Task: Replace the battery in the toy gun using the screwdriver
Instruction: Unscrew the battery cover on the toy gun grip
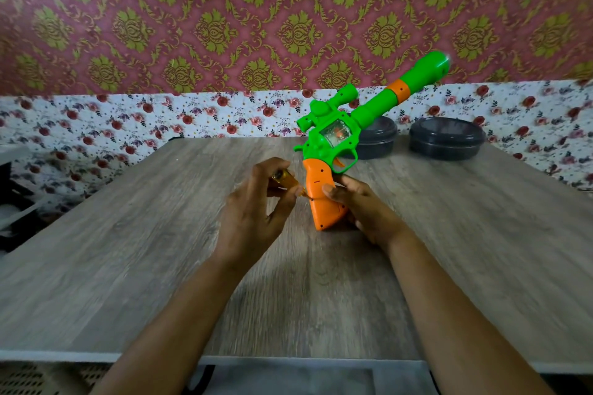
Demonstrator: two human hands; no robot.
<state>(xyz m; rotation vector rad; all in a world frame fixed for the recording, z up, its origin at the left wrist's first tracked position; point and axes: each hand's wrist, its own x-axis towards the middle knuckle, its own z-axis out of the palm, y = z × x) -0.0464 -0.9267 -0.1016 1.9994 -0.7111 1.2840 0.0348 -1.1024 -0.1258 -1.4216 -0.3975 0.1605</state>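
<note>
A green toy gun (333, 135) with an orange grip (322, 199) stands on the wooden table (128, 250), butt down, barrel pointing up to the right. My right hand (359, 205) grips the orange handle from the right side, thumb across its face. My left hand (253, 208) holds a small screwdriver (287, 181) with an amber handle. Its tip touches the left edge of the orange grip. No battery is visible.
Two dark round lidded containers (446, 138) sit at the table's far right, one partly hidden behind the gun (377, 138). A floral cloth and patterned wallpaper rise behind the table. Dark objects lie off the table's left edge.
</note>
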